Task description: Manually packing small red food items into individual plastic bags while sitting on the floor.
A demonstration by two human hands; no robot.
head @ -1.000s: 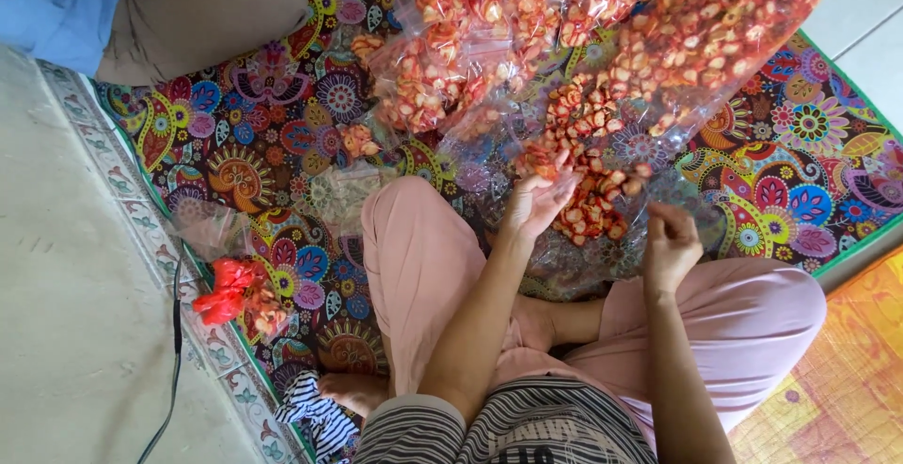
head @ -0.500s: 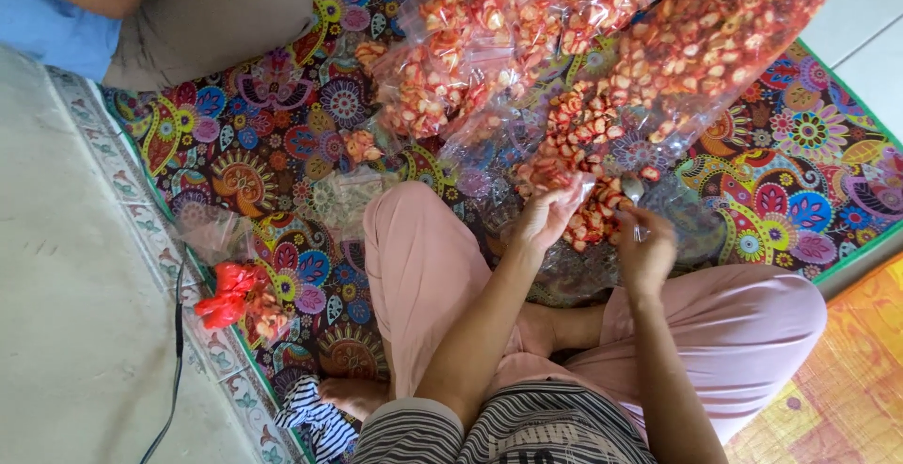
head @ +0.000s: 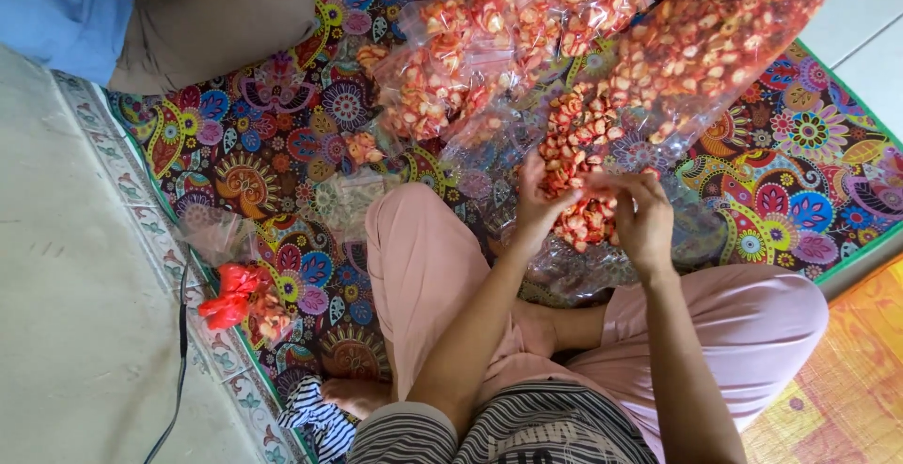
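I sit cross-legged on a colourful patterned mat (head: 282, 116). My left hand (head: 536, 205) and my right hand (head: 647, 224) meet in front of my knees, fingers pinched together on the top of a small clear bag (head: 585, 221) of orange-red chips. Just beyond them lies a loose heap of the same chips (head: 569, 140) on clear plastic. Large clear bags full of chips (head: 724, 41) lie farther out, and another such bag (head: 451, 69) lies at their left.
Another person (head: 216, 22) in a blue shirt and brown trousers sits at the top left. A red plastic bundle (head: 230, 295), empty clear bags (head: 216, 229), a black cable (head: 179, 351) and a striped cloth (head: 315, 417) lie at my left.
My right hand has moved up and left to meet my left hand. Both now pinch the small bag together, where a second ago they were apart.
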